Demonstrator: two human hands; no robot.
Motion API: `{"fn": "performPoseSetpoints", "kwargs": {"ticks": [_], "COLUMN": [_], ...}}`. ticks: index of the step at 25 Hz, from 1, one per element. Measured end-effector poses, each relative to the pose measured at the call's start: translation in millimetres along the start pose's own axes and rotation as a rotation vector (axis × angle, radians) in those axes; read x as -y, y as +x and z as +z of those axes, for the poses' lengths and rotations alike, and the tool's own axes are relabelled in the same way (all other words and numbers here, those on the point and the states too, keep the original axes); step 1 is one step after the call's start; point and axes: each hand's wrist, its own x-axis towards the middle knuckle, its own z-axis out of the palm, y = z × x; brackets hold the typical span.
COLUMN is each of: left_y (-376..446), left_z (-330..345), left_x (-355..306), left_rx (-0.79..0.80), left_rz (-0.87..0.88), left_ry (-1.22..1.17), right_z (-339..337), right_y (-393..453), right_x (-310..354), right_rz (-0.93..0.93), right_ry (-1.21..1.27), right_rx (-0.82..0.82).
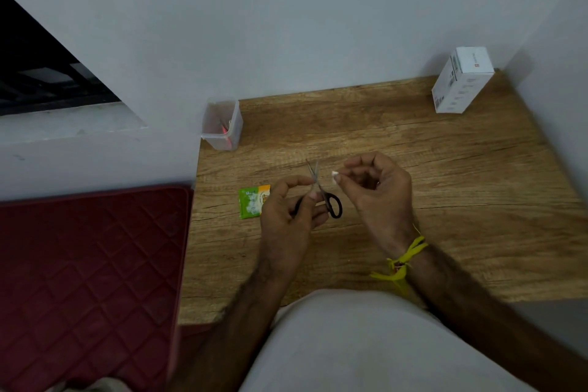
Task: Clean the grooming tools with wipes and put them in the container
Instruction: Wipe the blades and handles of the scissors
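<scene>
Scissors [321,191], small with black handles, are held above a wooden table [413,169], blades slightly apart and pointing away from the person. Left hand [286,210] grips them with thumb and fingers curled near the pivot. Right hand [378,188], just beside the blades, pinches a small white wipe [335,174] between thumb and fingertip, with the other fingers curled. Wipe and blades are near but apart.

Judging by this, cleaning of the scissors is under way and not finished; they have yet to go into the container [221,124]. That clear plastic container stands at the table's far left corner, well apart from the hands. Inside it is something thin with red parts, probably 1 or more tools already stored; the count cannot be told. A green sachet [251,202] lies on the table just left of the left hand. A white box [461,79] stands at the far right corner.
</scene>
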Motion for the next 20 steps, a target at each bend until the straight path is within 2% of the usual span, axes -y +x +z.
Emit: {"fn": "performPoseSetpoints", "kwargs": {"ticks": [5,7,13,20], "left_y": [0.1,0.2,2.5,1.2], "left_z": [1.4,0.1,-3.1,-4.0], "left_x": [1.0,3.8,7.1,7.3], "left_rx": [0.012,0.019,0.038,0.02], "left_rz": [-0.053,-0.066,-0.041,-0.071], "left_ry": [-0.024,-0.022,0.008,-0.014], "right_z": [0.4,1.5,4.4,1.5], "right_y": [-10.3,-9.0,-10.3,-13.5], "right_x": [-7.8,-11.3,-16.3,-19.7], "right_rz": [-0.378,-0.455,-0.556,-0.555], "right_ry": [-0.322,-0.38,-0.46,-0.448], "right_rx": [0.138,0.154,0.154,0.177]}}
